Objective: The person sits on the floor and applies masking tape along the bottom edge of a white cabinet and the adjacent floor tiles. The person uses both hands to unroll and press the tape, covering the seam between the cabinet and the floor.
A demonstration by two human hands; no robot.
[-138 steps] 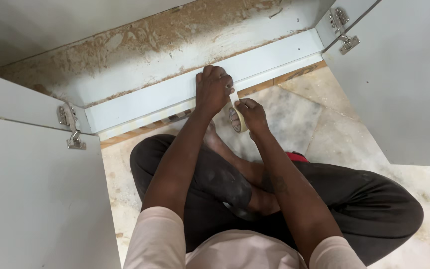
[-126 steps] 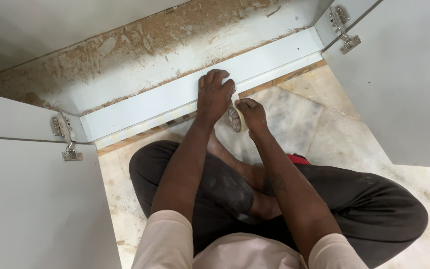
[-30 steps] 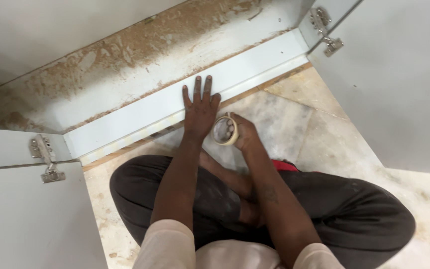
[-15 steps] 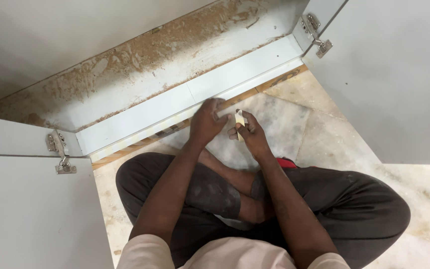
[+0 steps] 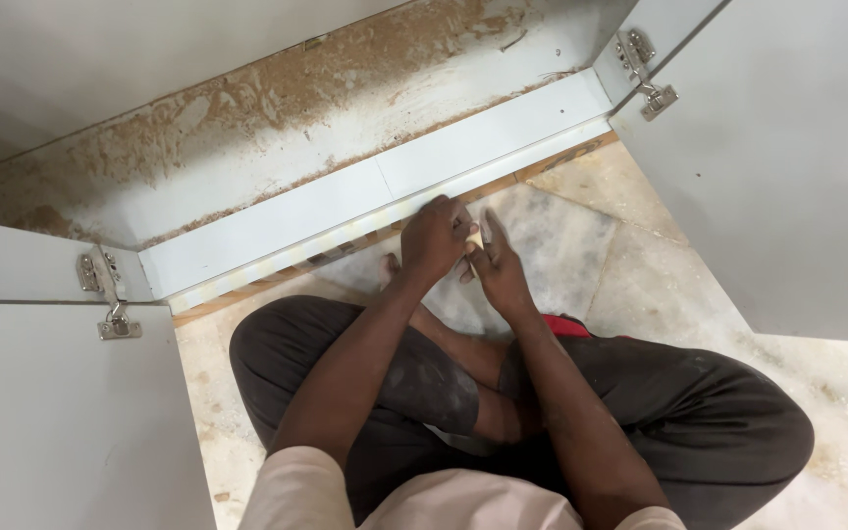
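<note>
I sit cross-legged on a marble floor in front of an open low cabinet. My left hand (image 5: pixel 436 238) and my right hand (image 5: pixel 499 270) meet just before the cabinet's white front strip (image 5: pixel 385 191). Between them is a small roll of pale masking tape (image 5: pixel 475 241), mostly hidden by my fingers. Both hands close around it. A pale band of tape (image 5: pixel 277 263) runs along the lower edge of the white strip to the left of my hands.
The cabinet floor (image 5: pixel 277 118) is rough, brown-stained board. Two white doors stand open, the left door (image 5: pixel 51 412) and the right door (image 5: pixel 787 167), each with a metal hinge (image 5: pixel 110 294). A red object (image 5: pixel 566 326) lies by my right knee.
My left hand has come off the white strip, where it lay flat, and joined the right hand on the tape roll. Both hands now sit slightly back from the strip.
</note>
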